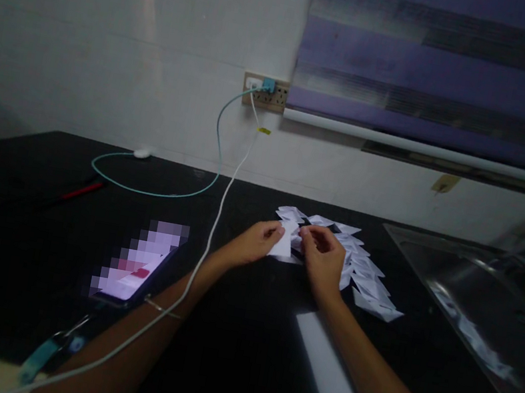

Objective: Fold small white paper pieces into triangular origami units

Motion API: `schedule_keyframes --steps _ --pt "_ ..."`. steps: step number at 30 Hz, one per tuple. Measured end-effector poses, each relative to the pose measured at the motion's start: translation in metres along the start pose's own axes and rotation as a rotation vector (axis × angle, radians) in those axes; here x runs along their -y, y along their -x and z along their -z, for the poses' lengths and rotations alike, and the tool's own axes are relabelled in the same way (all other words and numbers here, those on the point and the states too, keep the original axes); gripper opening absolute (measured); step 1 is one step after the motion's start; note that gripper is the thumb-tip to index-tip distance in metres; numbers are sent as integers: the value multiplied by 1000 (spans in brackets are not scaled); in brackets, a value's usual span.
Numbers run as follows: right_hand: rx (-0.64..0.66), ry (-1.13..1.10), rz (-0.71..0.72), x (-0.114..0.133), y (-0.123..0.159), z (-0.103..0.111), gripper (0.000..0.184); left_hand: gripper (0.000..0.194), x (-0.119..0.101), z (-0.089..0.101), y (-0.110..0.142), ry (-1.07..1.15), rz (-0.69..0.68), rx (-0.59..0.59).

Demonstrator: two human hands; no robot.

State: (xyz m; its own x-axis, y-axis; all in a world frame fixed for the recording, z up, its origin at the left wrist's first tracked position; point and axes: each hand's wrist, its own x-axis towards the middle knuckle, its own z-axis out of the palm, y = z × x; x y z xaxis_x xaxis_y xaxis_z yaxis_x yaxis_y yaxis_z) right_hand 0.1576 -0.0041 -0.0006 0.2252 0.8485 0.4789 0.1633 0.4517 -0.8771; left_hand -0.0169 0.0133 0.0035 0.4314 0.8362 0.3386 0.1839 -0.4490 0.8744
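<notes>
My left hand pinches a small piece of white paper between thumb and fingers, a little above the dark counter. At the paper's right side, my right hand has its thumb and index finger closed on the edge; its other fingers are curled and partly hidden. Several folded white paper pieces lie in overlapping rows behind and to the right of my hands. A long white paper strip rests beside my right forearm, which covers part of it.
A lit phone with a strap lies left of my arms. A white cable runs from the wall socket across my left forearm. A teal cable loops behind. At right is a metal sink.
</notes>
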Motion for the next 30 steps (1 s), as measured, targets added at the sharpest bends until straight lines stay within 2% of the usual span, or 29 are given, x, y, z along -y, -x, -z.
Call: schedule_keyframes --steps 3,6,14,21,30 --pt "-90 139 219 8 4 0 16 39 0 -4 1 -84 -19 -120" --pt "-36 181 286 18 10 -2 15 38 -2 -5 2 -144 -15 -157" --pt "21 149 209 15 15 -5 18 33 -7 -6 4 -241 -90 -155" --pt "79 189 170 11 14 -6 19 34 -6 -9 5 -250 -85 -49" --pt "169 243 234 11 10 -1 20 34 -4 -7 6 -215 -94 -42"
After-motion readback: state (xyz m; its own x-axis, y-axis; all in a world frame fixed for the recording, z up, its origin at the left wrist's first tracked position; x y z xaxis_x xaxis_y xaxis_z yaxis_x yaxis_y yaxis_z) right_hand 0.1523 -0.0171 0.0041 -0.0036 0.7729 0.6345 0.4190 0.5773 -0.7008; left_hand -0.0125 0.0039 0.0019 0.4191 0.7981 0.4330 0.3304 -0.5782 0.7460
